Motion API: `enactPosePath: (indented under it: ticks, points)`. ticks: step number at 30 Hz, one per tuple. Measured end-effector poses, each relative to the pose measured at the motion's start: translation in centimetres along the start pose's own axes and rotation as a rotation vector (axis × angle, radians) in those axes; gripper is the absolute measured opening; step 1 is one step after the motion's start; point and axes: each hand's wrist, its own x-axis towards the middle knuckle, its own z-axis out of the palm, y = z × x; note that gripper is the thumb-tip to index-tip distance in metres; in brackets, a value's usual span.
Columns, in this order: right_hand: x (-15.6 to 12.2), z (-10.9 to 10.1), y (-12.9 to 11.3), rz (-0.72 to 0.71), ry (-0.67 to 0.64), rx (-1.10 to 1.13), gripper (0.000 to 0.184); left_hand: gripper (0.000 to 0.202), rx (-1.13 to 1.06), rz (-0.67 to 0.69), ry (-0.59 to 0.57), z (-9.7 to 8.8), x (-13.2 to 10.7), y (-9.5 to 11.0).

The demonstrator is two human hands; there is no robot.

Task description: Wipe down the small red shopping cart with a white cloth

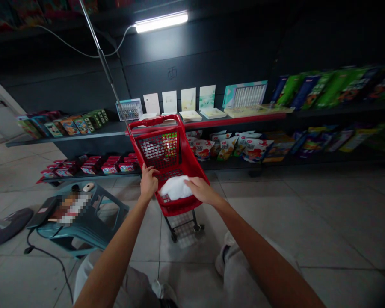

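A small red shopping cart on wheels stands on the tiled floor right before me. My left hand grips the cart's near left rim, fingers curled over it. My right hand reaches into the basket and holds a white bundle, cloth or a bag, that lies inside at the near end. Behind the mesh at the cart's far end a green and red packet shows. My legs in light trousers are at the bottom of the view.
Dark shelves with cards, boxes and snack packs run along the wall behind the cart. A teal plastic stool with a device and cable stands at the left. A metal pole leans up from the cart. Open tiles lie to the right.
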Motion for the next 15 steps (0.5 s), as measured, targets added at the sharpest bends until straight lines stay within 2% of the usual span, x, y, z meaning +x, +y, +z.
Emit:
enactPosePath:
  ticks: [2,5,8,9,11,13,15]
  points:
    - [-0.9,-2.7,2.1,0.108,0.302,0.115,0.056,0.043,-0.032,0.000,0.022,0.1,0.0,-0.1]
    - [-2.7,-6.9,6.0,0.281,0.807,0.258,0.049,0.044,-0.075,0.011,0.047,0.3,0.0,-0.1]
    - [-4.6,-9.6,9.5,0.396,1.132,0.352,0.041,0.042,-0.105,0.017,0.064,0.5,-0.2,0.0]
    - [-5.1,-9.8,10.3,0.416,1.186,0.357,0.039,0.042,-0.111,0.017,0.067,0.5,-0.3,0.1]
    - [-5.9,-8.9,11.1,0.431,1.192,0.338,0.038,0.041,-0.123,0.011,0.075,0.6,-0.4,0.3]
    - [-6.4,-5.9,10.7,0.436,1.099,0.317,0.041,0.040,-0.130,-0.002,0.086,0.7,-0.6,0.6]
    - [-6.6,-1.4,9.5,0.469,0.972,0.320,0.047,0.039,-0.131,-0.015,0.097,0.8,-0.9,1.0]
